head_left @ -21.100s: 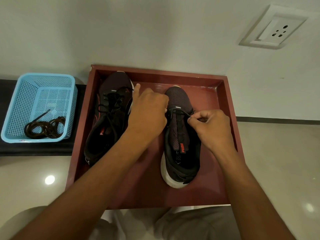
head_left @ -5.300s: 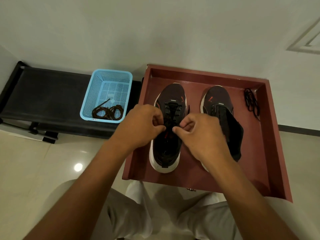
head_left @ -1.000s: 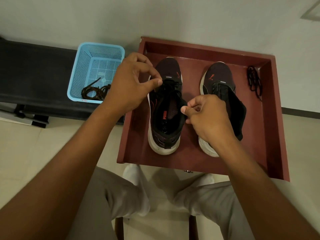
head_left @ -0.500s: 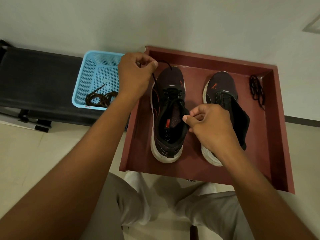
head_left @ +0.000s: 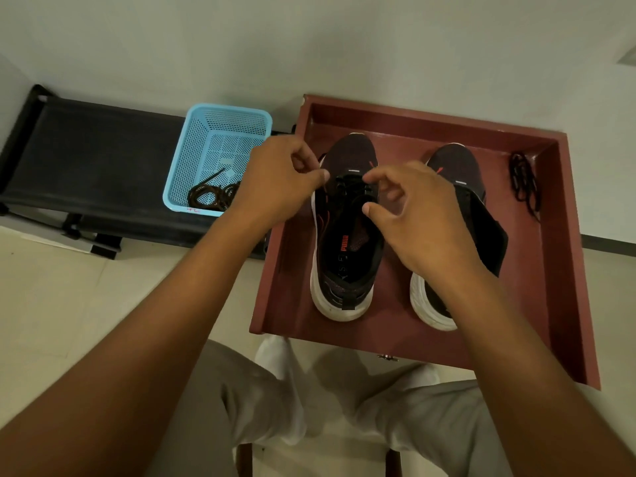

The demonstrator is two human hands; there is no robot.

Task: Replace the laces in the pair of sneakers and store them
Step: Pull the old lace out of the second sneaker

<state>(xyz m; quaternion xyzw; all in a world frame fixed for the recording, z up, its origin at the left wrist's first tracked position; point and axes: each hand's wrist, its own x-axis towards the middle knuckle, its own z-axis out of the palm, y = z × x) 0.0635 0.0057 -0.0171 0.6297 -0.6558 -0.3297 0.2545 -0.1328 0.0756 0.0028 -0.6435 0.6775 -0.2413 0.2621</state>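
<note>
Your left hand (head_left: 278, 182) pinched the thin black lace (head_left: 347, 187) at the eyelets of the dark mesh sneaker with a white sole (head_left: 344, 235), standing in the shallow red-brown wooden tray (head_left: 564, 270). Your right hand (head_left: 413, 208) hovered over the eyelets, fingers loosely curled; I could not tell whether it held lace. The lace looked limp and light, best taken near its tip. The tray's raised walls limited sideways room.

sneakers: 2 (head_left: 346, 235) (head_left: 457, 173) | lace bundles: 2 (head_left: 211, 194) (head_left: 523, 184) | basket: 1 (head_left: 192, 146) | tray: 1 (head_left: 550, 270) | hands: 2 (head_left: 275, 180) (head_left: 416, 208)

wall (head_left: 241, 46): pale, plain | floor (head_left: 69, 304): cream tiles | bench (head_left: 96, 156): black
</note>
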